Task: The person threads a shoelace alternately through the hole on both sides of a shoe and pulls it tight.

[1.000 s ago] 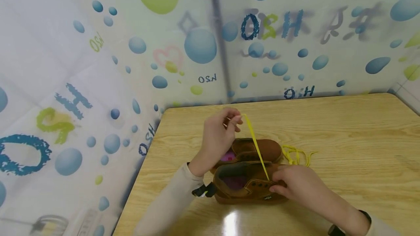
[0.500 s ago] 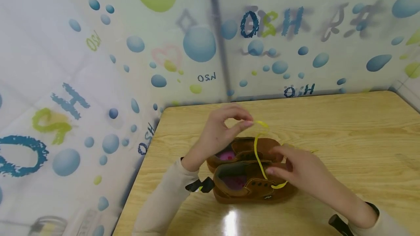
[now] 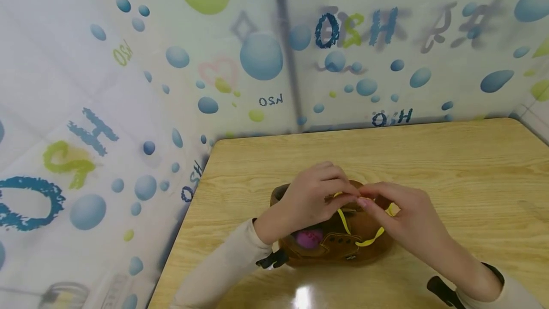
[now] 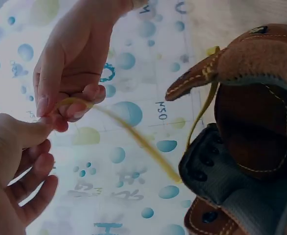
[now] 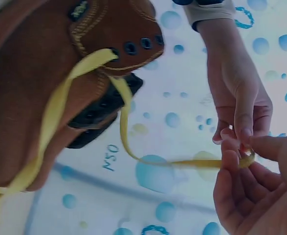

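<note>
A brown leather shoe (image 3: 339, 253) with dark eyelets and a purple patch inside stands nearest the person. A flat yellow shoelace (image 5: 54, 110) passes through its front eyelets. Above the shoe, the fingertips of both hands meet. My left hand (image 3: 315, 199) pinches the lace's end between thumb and fingers. The right hand (image 3: 407, 211) pinches it at the same spot, the lace running across its fingers in the right wrist view. From there the lace (image 4: 143, 142) slopes down to the eyelet flap in the left wrist view. A second brown shoe (image 3: 279, 191) lies behind, mostly hidden by the hands.
Both shoes rest on a light wooden table (image 3: 467, 180). Behind and to the left, a pale wall covering (image 3: 231, 99) with blue and green bubble prints rises from the table's edges. Black straps (image 3: 272, 259) circle the wrists.
The left hand has come down and right with the lace end, while the right hand has lifted from beside the shoe to meet it. The lace has gone from taut to slack.
</note>
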`<state>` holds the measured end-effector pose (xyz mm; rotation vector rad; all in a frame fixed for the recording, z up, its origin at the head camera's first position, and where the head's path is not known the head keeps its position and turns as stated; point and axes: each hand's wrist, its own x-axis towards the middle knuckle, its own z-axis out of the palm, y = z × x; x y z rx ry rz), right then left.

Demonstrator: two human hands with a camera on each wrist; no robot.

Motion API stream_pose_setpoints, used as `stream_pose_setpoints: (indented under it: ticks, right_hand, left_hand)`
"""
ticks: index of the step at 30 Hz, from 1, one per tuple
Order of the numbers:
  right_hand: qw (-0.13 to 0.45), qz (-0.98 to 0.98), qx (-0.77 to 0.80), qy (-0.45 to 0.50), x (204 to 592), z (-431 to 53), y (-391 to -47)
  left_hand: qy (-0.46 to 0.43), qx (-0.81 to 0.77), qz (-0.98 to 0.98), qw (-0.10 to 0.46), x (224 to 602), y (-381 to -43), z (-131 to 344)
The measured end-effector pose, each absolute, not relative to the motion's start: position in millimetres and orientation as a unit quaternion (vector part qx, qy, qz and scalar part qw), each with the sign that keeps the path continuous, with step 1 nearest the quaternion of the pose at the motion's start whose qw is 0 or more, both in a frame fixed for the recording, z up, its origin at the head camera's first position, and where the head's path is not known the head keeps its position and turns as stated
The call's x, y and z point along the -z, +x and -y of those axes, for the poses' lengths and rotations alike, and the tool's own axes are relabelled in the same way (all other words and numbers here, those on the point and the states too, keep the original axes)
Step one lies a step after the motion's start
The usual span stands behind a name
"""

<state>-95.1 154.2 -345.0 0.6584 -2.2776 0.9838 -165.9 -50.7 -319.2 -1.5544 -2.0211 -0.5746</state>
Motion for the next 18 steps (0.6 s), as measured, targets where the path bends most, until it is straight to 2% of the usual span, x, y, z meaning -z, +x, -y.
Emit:
stream_pose_setpoints:
  ticks: [4, 8, 11, 14, 18]
  right_hand:
    - [0.336, 0.819, -0.382, 0.267, 336.8, -153.7, -85.5]
    - [0.395, 0.763, -0.418, 0.293, 331.2, -153.6, -81.7]
    - [0.421, 0.744, -0.436, 0.282, 329.2, -152.7, -82.7]
    - [0.436, 0.733, -0.447, 0.271, 329.9, -151.0, -83.0]
    - [0.439, 0.722, -0.457, 0.277, 334.4, -150.4, -86.4]
  left_hand:
    - [-0.588, 0.267, 0.705, 0.293, 313.2, -160.0, 50.1]
    - [-0.591, 0.295, 0.704, 0.26, 311.5, -155.9, 48.5]
    - [-0.549, 0.269, 0.767, 0.193, 320.2, -157.4, 47.3]
    - [-0.511, 0.181, 0.835, 0.094, 333.6, -159.8, 44.8]
    - [-0.543, 0.084, 0.835, -0.011, 348.9, -160.2, 37.7]
